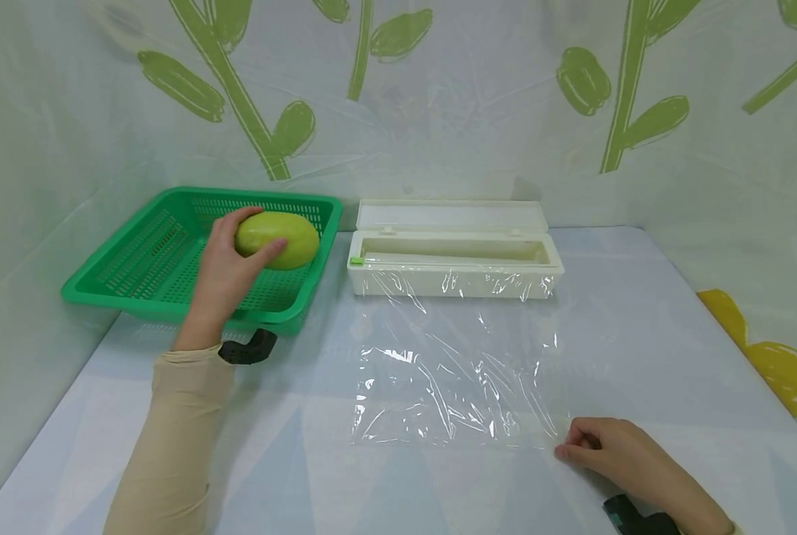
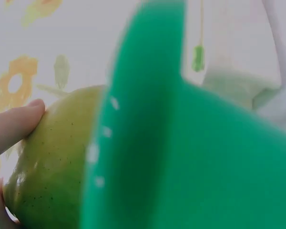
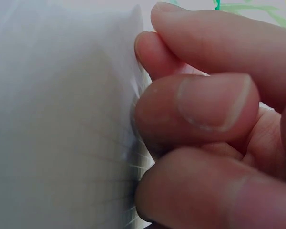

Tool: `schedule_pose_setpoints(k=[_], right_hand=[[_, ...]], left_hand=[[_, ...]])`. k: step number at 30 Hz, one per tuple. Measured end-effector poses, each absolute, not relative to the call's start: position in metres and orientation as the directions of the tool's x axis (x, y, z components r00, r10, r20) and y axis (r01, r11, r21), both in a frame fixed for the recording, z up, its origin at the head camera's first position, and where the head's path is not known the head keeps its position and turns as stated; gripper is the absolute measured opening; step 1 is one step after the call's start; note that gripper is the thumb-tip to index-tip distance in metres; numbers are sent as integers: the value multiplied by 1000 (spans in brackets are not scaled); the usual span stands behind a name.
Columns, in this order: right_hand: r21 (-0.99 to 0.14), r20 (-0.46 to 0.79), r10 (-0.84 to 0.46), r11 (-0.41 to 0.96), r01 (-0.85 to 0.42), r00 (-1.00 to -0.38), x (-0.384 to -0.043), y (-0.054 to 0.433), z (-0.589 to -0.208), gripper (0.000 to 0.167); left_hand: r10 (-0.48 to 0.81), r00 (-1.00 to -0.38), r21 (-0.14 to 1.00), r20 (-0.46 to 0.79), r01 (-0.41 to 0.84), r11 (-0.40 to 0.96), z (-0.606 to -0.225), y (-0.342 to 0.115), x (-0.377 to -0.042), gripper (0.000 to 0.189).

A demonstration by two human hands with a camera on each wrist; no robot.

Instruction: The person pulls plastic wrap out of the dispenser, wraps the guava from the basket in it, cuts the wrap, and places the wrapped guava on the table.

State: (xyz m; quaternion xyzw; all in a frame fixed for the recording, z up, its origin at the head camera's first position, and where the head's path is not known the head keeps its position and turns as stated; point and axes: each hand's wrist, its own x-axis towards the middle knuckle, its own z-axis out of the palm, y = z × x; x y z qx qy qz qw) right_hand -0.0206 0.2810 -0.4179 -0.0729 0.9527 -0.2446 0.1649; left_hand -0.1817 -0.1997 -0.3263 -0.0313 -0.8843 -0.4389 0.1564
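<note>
My left hand (image 1: 227, 256) grips a yellow-green mango (image 1: 288, 241), fingers over its top and thumb across its near side, above the green plastic basket (image 1: 77, 290). In the left wrist view, the basket's blurred wall (image 2: 219, 157) hides part of the speckled mango (image 2: 52, 162). A sheet of clear plastic wrap (image 1: 432, 371) runs forward from a white dispenser box (image 1: 452, 284) and lies creased over the table. At the sheet's near right corner, my right hand (image 1: 615, 453) pinches the film, its fingers curled. The right wrist view shows those fingertips (image 3: 195, 102) close against the surface.
Behind the dispenser box, its lid (image 1: 452, 215) stands raised, with a small green piece (image 1: 357, 261) at the box's left end. A pale blue patterned tabletop (image 1: 291, 475) lies beneath. White cloth with green leaf prints (image 1: 439, 148) hangs behind the table.
</note>
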Motion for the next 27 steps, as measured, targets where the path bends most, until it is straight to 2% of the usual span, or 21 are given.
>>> schedule_pose_setpoints(k=[5,27], right_hand=[[-496,-247,-250,863,-99,-936,-21,282,-418,31],[-486,-279,-214,872,-55,-936,-21,281,-419,32]], left_hand=[[-66,-950,785,305,212,581,-325,-194,-180,65],[-46,-950,838,310,250,485,-323,-160,-173,63]])
